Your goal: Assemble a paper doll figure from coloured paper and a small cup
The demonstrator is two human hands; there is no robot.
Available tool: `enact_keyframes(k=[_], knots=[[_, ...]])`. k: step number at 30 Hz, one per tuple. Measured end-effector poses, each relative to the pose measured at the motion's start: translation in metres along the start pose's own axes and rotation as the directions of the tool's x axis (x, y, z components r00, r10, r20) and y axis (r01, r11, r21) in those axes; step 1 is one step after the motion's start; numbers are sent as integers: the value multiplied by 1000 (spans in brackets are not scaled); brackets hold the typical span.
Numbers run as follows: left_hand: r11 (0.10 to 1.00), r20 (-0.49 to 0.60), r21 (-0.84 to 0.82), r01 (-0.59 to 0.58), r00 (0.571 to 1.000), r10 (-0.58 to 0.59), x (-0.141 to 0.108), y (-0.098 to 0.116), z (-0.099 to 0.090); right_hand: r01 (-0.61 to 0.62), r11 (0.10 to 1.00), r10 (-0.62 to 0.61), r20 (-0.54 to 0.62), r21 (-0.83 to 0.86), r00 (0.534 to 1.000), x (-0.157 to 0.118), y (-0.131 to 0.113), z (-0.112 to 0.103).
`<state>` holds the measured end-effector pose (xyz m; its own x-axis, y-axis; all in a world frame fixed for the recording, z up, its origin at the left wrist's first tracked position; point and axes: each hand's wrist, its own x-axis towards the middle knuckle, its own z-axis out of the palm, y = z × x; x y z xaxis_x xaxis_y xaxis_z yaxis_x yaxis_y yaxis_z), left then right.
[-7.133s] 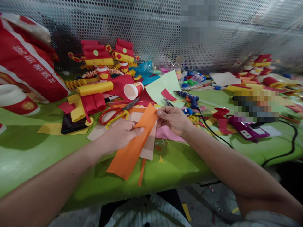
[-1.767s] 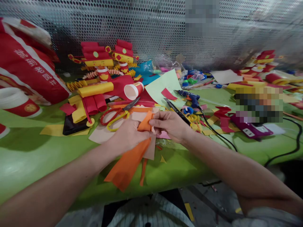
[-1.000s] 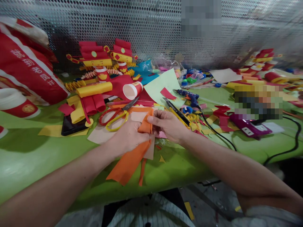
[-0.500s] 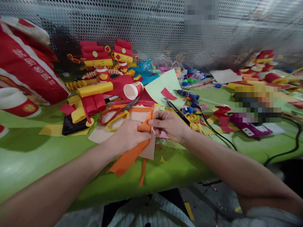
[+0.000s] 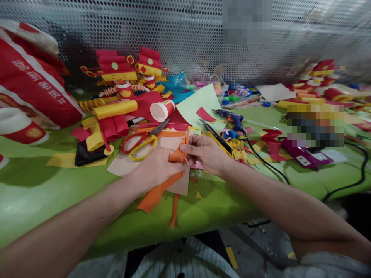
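Both hands meet over the front middle of the table, closed on a strip of orange paper [image 5: 155,196]. My left hand [image 5: 158,166] grips it from the left, and its long end hangs down toward the table edge. My right hand [image 5: 204,152] pinches the folded part between thumb and fingers. Beige paper [image 5: 179,184] lies beneath the hands. Just left of them rest scissors [image 5: 143,142] with red and yellow handles, blades apart. A black-and-yellow cutter [image 5: 216,137] lies beyond my right hand. A narrow orange strip [image 5: 174,210] lies near the edge.
Red and yellow paper figures [image 5: 117,69] stand at the back left beside a red bag [image 5: 37,81]. A paper cup [image 5: 162,111] lies on its side. A blue glue gun [image 5: 232,117] with a black cable is right of centre, and a purple case [image 5: 305,154] is farther right.
The hanging end of the orange strip has drawn up slightly and shifted right. Both hands keep their grip, almost in the same place.
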<state>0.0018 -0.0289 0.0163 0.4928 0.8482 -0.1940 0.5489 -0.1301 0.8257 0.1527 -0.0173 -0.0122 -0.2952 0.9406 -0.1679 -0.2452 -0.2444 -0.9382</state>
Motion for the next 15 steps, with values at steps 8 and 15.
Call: enact_keyframes(k=[8, 15], knots=[[991, -76, 67, -114, 990, 119, 1, 0, -3, 20, 1000, -20, 3, -23, 1000, 0, 1, -5], [991, -109, 125, -45, 992, 59, 2, -3, 0, 4, 1000, -4, -14, -12, 1000, 0, -3, -4]])
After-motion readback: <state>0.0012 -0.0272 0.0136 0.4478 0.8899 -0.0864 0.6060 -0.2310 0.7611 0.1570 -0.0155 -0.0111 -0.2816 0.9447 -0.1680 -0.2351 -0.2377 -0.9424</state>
